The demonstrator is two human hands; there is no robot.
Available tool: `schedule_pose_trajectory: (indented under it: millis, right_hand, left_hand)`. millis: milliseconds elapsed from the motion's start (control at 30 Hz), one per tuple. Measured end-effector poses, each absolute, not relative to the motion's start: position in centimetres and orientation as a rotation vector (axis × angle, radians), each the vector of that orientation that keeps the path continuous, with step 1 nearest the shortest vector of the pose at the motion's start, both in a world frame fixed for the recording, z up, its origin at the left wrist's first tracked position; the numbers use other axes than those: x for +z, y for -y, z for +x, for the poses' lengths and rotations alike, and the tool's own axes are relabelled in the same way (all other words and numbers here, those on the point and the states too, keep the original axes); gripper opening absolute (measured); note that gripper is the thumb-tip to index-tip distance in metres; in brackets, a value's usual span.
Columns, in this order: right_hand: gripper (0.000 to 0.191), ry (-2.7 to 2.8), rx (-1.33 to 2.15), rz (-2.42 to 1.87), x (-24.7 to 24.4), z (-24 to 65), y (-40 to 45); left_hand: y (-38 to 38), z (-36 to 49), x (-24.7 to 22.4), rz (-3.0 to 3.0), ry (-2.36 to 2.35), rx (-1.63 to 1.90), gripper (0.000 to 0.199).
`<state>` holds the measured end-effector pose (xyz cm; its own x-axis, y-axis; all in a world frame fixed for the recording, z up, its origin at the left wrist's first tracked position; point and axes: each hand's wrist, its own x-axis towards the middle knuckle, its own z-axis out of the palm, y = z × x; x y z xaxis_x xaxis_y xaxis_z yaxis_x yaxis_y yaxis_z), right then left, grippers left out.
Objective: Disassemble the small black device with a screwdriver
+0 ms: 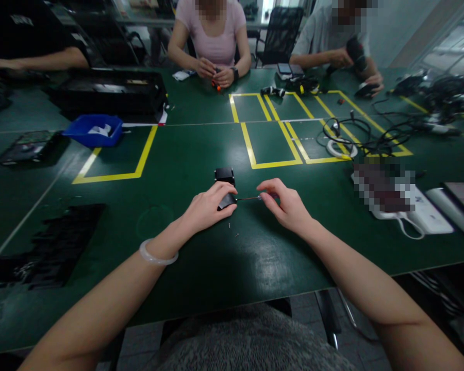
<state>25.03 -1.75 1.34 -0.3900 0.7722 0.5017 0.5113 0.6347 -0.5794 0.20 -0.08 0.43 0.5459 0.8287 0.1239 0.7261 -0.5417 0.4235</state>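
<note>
Fingers and thumb of my left hand point(211, 207) close round a small black part point(227, 201) on the green table point(201, 273). My right hand point(284, 203) pinches the handle of a thin screwdriver point(249, 198), whose shaft points left and meets the side of the black part. Just beyond my left fingers lies another black block point(224, 174) with small shiny bits at its corners. Two tiny screws point(229, 225) rest on the table below my left hand.
A blue tray point(95, 131) and a long black housing point(108, 95) stand at the left. Flat black parts point(65, 242) lie nearer. Cables point(371, 134) and white devices point(429, 211) are at the right. Three people sit across the table.
</note>
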Motion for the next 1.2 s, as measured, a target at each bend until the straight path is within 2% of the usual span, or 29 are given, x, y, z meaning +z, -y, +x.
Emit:
schedule_pose_trajectory:
  millis: [1200]
  right_hand:
    - [0.016,2.024,0.424,-1.036,1.24,24.96,1.74]
  left_hand:
    - [0.10,0.24,0.41,2.469,-1.275,0.469,0.030]
